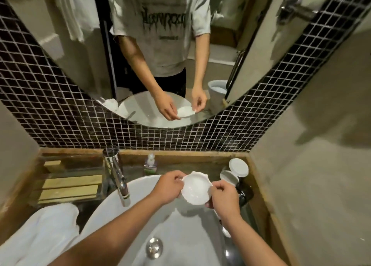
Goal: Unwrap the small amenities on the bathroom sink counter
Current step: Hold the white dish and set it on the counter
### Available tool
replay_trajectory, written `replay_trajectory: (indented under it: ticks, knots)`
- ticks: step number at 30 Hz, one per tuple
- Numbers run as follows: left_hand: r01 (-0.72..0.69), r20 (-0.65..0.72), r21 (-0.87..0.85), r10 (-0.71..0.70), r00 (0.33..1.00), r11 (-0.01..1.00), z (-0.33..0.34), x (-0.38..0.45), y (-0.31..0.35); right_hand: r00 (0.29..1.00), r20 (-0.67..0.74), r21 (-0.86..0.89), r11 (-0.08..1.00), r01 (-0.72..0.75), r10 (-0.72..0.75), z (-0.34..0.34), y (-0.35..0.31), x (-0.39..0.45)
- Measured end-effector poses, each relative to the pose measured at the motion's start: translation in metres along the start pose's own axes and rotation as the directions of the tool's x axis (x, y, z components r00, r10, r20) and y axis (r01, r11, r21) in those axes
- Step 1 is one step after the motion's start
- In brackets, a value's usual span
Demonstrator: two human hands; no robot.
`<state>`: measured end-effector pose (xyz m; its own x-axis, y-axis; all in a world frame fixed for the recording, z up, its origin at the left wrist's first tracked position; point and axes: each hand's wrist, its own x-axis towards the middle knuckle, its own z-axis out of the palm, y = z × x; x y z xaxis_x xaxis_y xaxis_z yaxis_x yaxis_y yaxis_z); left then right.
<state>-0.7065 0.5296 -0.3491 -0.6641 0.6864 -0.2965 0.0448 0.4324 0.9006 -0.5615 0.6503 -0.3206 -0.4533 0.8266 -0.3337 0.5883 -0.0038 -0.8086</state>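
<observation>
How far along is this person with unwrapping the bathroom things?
Nothing visibly finished. In hand: both the left hand and right hand pinch the edges of a white round wrapped item above the sink. Left: two white-capped cups by the wall look untouched.

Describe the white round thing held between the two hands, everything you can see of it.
The white round wavy-edged item looks like a shallow glossy dish or a wrapped disc; which one cannot be told. Its rim is scalloped and its middle smooth, catching the light. It is held roughly level above the far rim of the white oval sink basin, touching nothing else. The left hand pinches its left edge, the right hand its right edge.
</observation>
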Motion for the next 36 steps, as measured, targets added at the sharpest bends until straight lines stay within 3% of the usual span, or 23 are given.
replay_trajectory:
  ticks: [3, 9, 16, 21, 36]
  knots:
    - [0.011, 0.022, -0.011, -0.011, 1.0, 1.0, 0.011, 0.019, 0.002, 1.0, -0.018, -0.006, 1.0, -0.022, 0.022, -0.002, 0.005, 0.019]
    - [0.03, 0.041, 0.135, -0.036, 0.999, 0.99, 0.028, 0.06, 0.008, 0.997, -0.033, 0.002, 0.998, -0.065, 0.065, 0.008, 0.014, 0.073]
    - [0.042, 0.092, 0.354, -0.08, 0.993, 0.934, 0.04, 0.101, 0.0, 0.996, -0.003, -0.154, 0.984, -0.088, 0.089, 0.03, 0.029, 0.124]
    - [0.078, 0.12, 0.308, -0.12, 0.986, 0.948, 0.042, 0.118, -0.01, 0.99, 0.07, -0.219, 0.97, -0.106, 0.124, 0.04, 0.034, 0.143]
    - [0.15, 0.189, 0.267, -0.205, 0.96, 0.952, 0.037, 0.141, -0.036, 0.979, 0.103, -0.35, 0.928, -0.129, 0.175, 0.055, 0.041, 0.169]
